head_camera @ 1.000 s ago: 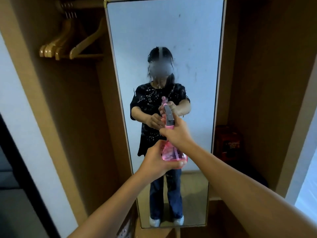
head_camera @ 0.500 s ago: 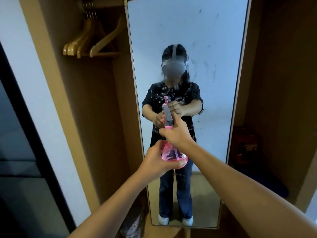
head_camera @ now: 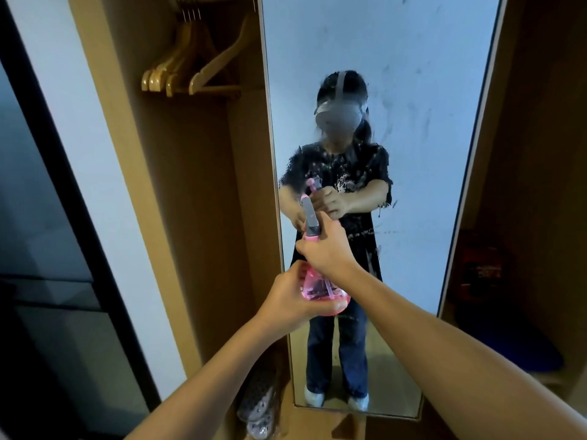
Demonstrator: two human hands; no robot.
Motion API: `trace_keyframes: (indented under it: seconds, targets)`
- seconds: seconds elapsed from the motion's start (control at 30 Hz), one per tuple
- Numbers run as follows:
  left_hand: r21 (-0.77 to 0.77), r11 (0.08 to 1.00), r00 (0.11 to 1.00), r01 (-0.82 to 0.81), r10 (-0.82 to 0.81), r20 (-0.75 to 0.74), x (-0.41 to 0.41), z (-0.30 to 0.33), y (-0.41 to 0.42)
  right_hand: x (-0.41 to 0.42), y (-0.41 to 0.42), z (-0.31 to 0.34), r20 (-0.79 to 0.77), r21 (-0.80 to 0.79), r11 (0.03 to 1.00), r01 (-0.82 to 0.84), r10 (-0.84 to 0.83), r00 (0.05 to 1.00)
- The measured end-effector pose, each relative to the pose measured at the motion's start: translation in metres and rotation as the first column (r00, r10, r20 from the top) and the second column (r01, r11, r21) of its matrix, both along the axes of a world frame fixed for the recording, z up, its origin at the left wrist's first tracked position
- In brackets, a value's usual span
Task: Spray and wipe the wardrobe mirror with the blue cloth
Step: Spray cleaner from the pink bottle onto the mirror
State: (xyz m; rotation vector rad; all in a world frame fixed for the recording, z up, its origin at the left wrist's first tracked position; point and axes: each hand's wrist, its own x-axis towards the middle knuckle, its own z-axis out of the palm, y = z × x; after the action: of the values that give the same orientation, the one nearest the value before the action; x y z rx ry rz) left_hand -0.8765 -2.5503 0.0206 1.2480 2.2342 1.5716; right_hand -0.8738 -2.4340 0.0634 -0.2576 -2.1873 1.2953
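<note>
While the wardrobe mirror point(head_camera: 397, 74) already shows wet speckles mid-pane, the pink spray bottle point(head_camera: 320, 287), cupped underneath by the left hand point(head_camera: 287, 300) and gripped at its neck by the right hand point(head_camera: 327, 252), could drip or miss the dry upper corners if aimed unchanged.

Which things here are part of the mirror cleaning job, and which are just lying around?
For the job:
- pink spray bottle, gripped by left hand at its base and right hand at its trigger head
- wardrobe mirror, smeared and spotted

Lying about:
- wooden hangers on the rail
- patterned slippers on the floor

The blue cloth isn't clearly identifiable.
</note>
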Motion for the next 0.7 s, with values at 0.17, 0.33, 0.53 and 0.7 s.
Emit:
trace_keyframes:
  seconds: [0.17, 0.33, 0.53, 0.7]
  targets:
    - [-0.019, 1.000, 1.000, -0.008, 0.008, 0.000, -0.002, -0.008, -0.003, 0.004, -0.002, -0.010, -0.015, -0.066, 0.998, 0.001, -0.002, 1.000]
    - [-0.019, 1.000, 1.000, 0.008, -0.009, -0.014, -0.003, -0.006, 0.004, 0.012, 0.005, -0.013, -0.088, -0.114, 0.992, 0.063, -0.073, 0.993]
    - [0.014, 0.998, 0.997, 0.061, -0.061, -0.046, 0.000, 0.013, 0.029, 0.021, 0.027, 0.009, -0.211, -0.124, 0.987, 0.100, -0.125, 0.970]
    - [0.023, 0.997, 0.995, 0.075, -0.073, -0.065, 0.002, 0.021, 0.045, 0.030, 0.039, 0.024, -0.244, -0.127, 0.985, 0.114, -0.142, 0.959]
